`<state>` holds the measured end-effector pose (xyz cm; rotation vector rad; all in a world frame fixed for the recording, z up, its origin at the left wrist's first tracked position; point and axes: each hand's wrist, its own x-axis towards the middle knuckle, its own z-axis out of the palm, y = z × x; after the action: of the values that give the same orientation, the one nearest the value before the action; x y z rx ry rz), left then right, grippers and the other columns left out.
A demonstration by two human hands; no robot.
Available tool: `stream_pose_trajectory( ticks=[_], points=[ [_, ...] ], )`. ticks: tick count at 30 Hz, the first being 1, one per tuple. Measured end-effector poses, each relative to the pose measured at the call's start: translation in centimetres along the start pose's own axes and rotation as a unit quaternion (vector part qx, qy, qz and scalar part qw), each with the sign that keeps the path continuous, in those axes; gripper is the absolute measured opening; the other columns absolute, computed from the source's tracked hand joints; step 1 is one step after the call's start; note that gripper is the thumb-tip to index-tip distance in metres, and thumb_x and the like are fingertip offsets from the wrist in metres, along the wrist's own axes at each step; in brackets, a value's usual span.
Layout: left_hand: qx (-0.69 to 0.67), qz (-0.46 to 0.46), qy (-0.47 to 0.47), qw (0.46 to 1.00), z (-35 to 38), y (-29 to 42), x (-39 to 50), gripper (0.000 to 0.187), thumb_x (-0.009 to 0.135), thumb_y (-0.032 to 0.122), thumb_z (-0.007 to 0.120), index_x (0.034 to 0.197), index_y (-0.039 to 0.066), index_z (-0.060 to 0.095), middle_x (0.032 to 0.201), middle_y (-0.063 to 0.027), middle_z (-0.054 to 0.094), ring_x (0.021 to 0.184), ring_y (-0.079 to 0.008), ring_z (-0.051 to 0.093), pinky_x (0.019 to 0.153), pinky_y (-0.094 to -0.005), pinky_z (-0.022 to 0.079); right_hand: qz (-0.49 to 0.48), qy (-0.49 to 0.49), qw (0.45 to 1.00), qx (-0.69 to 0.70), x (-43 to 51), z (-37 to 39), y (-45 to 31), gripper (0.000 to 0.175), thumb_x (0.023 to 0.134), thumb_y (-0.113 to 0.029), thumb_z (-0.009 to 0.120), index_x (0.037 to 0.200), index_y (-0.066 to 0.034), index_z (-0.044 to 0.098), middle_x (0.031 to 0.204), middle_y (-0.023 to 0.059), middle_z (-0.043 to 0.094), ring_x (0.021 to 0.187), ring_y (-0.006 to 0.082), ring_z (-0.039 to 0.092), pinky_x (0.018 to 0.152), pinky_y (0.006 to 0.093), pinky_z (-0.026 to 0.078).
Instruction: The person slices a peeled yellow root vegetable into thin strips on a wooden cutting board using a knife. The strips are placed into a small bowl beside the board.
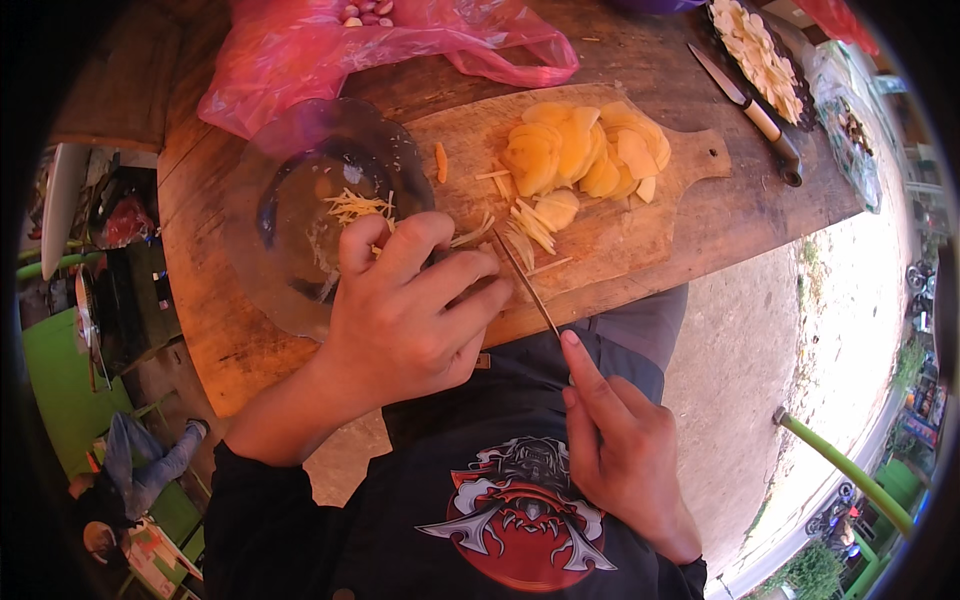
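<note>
My right hand (622, 442) grips a knife (529, 283), index finger along its spine. The blade's tip rests by the near left part of a wooden cutting board (630, 247). My left hand (420, 307) is curled at the board's left end, partly over a scalloped see-through bowl (262, 292); whether its fingers hold anything is hidden. Thin pale-yellow strips (352, 204) lie in the bowl. More cut strips (531, 227) lie on the board near the blade, beside a pile of thin yellow slices (577, 146), apparently potato.
A pink plastic bag (292, 67) with small shallots (367, 11) lies at the back left. At the back right are a second knife (750, 109) and a dark tray of pale slices (761, 64). A small orange piece (441, 163) lies on the board. Another person (135, 465) is at lower left.
</note>
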<state>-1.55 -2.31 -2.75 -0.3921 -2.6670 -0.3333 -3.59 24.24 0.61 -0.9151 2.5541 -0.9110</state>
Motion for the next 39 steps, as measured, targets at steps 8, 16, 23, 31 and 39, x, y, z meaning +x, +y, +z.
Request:
stream_pose_trajectory(
  ticks=[8,16,23,31,39],
  points=[
    [-0.011,0.005,0.001,1.000,0.07,-0.11,-0.24,0.023,0.072,0.016,0.082,0.095,0.016,0.083,0.107,0.0071,0.074,0.112,-0.0234,0.063,0.098,-0.0492,0.038,0.019,-0.010,1.000,0.008,0.28,-0.33,-0.55,0.061,0.101,0.000,0.074,0.161,-0.0106,0.066,0.070,0.0066,0.053,0.055,0.0260,0.056,0.053,0.0426,0.046],
    [-0.010,0.004,-0.002,1.000,-0.05,-0.06,-0.14,0.023,0.073,0.015,0.082,0.096,0.016,0.083,0.107,0.0071,0.074,0.112,-0.0237,0.063,0.098,-0.0491,0.038,0.025,-0.014,1.000,0.013,0.42,-0.39,-0.68,0.057,0.102,0.002,0.073,0.158,-0.0101,0.070,0.069,0.0088,0.053,0.055,0.0282,0.056,0.053,0.0433,0.044],
    [-0.006,0.001,0.000,1.000,-0.04,-0.07,-0.02,0.023,0.072,0.015,0.082,0.095,0.016,0.083,0.106,0.0067,0.074,0.109,-0.0236,0.062,0.096,-0.0485,0.038,0.022,-0.016,1.000,0.009,0.55,-0.61,-0.65,0.058,0.101,0.001,0.075,0.157,-0.0115,0.070,0.069,0.0085,0.053,0.054,0.0286,0.056,0.053,0.0439,0.044],
    [-0.002,-0.022,0.006,1.000,-0.14,0.10,0.27,0.021,0.072,0.014,0.082,0.093,0.015,0.083,0.104,0.0066,0.074,0.105,-0.0228,0.062,0.095,-0.0478,0.039,0.017,-0.010,1.000,0.007,0.82,-0.98,-0.70,0.057,0.100,0.000,0.077,0.155,-0.0125,0.073,0.069,0.0083,0.054,0.054,0.0294,0.056,0.053,0.0441,0.045],
    [-0.001,-0.017,0.010,1.000,-0.03,0.03,0.30,0.022,0.071,0.014,0.081,0.093,0.015,0.083,0.105,0.0069,0.074,0.104,-0.0225,0.062,0.095,-0.0475,0.039,0.017,-0.008,1.000,0.005,0.86,-0.81,-0.60,0.056,0.100,-0.001,0.078,0.154,-0.0129,0.073,0.069,0.0084,0.055,0.054,0.0297,0.056,0.053,0.0445,0.045]
  ],
)
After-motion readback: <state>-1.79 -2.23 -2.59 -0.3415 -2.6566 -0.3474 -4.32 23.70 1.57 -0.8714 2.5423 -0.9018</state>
